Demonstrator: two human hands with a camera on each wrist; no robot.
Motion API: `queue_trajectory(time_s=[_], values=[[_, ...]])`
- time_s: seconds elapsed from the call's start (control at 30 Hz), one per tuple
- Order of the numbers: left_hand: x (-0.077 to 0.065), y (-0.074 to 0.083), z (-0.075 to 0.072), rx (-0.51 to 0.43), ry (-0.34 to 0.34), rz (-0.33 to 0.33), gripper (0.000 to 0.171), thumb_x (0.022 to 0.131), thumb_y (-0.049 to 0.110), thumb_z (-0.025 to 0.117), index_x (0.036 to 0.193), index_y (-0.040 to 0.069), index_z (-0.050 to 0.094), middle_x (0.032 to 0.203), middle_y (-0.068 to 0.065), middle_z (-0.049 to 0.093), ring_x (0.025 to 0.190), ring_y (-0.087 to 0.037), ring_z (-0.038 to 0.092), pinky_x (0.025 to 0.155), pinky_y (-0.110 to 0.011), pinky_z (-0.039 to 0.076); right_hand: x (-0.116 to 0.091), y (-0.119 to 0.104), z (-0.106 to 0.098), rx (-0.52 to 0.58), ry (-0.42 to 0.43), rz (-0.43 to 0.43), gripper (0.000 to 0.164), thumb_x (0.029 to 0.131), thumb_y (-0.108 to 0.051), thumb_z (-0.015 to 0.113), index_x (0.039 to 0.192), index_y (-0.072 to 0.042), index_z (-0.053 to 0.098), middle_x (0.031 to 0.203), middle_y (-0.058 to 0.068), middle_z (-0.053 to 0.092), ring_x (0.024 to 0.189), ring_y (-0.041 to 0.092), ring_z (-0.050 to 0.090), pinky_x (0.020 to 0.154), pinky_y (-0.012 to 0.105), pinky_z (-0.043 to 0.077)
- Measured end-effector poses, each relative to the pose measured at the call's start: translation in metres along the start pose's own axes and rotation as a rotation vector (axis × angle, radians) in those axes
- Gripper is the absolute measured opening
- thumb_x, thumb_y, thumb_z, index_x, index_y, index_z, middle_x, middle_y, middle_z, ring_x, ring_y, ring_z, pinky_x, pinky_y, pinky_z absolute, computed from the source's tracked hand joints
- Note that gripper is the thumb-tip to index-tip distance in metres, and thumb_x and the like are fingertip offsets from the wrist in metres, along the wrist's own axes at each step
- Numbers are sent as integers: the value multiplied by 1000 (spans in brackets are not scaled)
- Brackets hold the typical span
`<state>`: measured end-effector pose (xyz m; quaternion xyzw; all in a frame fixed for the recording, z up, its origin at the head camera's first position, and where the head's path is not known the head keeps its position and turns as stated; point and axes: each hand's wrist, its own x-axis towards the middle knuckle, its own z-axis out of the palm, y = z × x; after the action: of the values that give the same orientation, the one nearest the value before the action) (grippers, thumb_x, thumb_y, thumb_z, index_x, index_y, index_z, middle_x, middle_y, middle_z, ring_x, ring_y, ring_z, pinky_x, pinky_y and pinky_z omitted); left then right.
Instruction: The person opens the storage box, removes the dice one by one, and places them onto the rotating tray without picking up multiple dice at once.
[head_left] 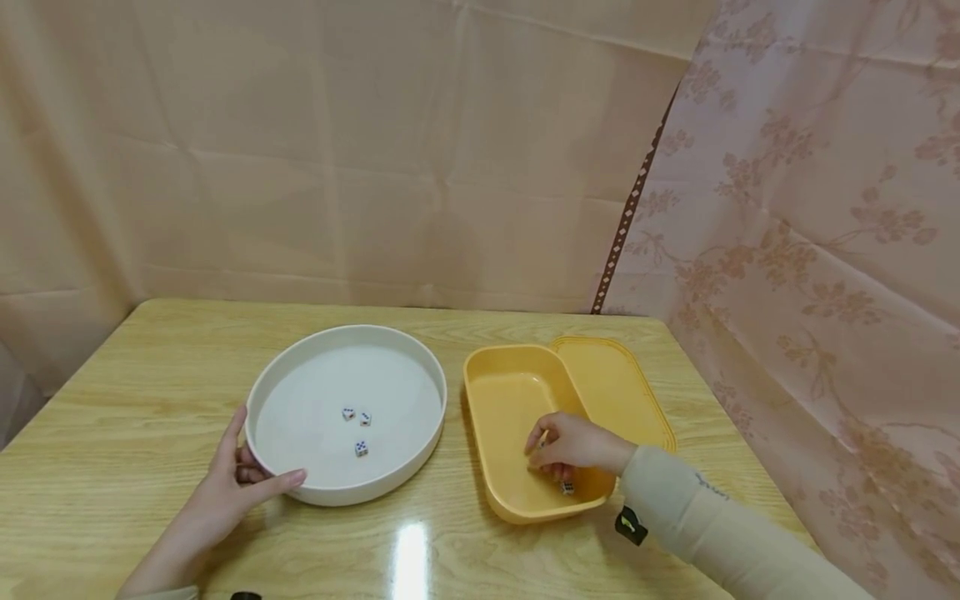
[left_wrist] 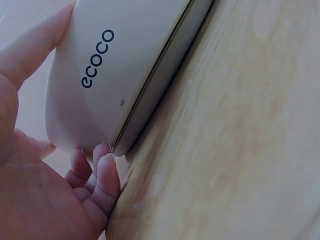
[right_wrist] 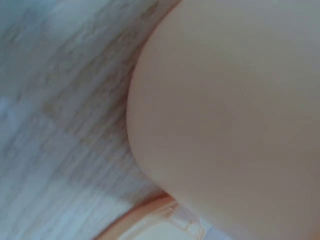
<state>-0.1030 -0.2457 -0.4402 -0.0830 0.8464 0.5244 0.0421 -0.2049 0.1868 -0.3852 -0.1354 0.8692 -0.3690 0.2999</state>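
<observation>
Die (head_left: 567,487) lies in the yellow bin (head_left: 495,417), right of centre, just below the nearer right hand (head_left: 573,444); whether those bent fingers pinch anything, I cannot tell. The bin's long axis runs toward upper left. The left hand (head_left: 227,483) grips the white tray (head_left: 315,392) at its lower-left edge.

the round white tray (head_left: 341,375) lies flat against the left grip (head_left: 236,483), three white dice (head_left: 362,449) inside, right of that grip. the open yellow box (head_left: 498,421) sits upright beneath the right grip (head_left: 576,443), one die (head_left: 567,488) just beside it.
</observation>
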Motion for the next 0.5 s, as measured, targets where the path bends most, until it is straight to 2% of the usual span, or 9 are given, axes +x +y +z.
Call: queue_trajectory(time_s=[0.33, 0.5], values=[[0, 0, 0, 1, -4, -9, 121, 87, 25, 77, 155, 8, -22, 110, -12, 53, 84, -4, 55, 75, -18, 44, 0, -1, 3, -130, 56, 31, 12, 85, -4, 74, 93, -2, 64, 66, 3, 59, 50, 11, 51, 52, 26, 48], [1, 0, -1, 13, -10, 1, 121, 88, 26, 77, 155, 7, -22, 110, -13, 53, 84, -6, 55, 75, -18, 44, 0, 2, 4, -144, 61, 31, 12, 84, -4, 75, 89, -3, 64, 65, 2, 58, 49, 11, 51, 52, 26, 47]])
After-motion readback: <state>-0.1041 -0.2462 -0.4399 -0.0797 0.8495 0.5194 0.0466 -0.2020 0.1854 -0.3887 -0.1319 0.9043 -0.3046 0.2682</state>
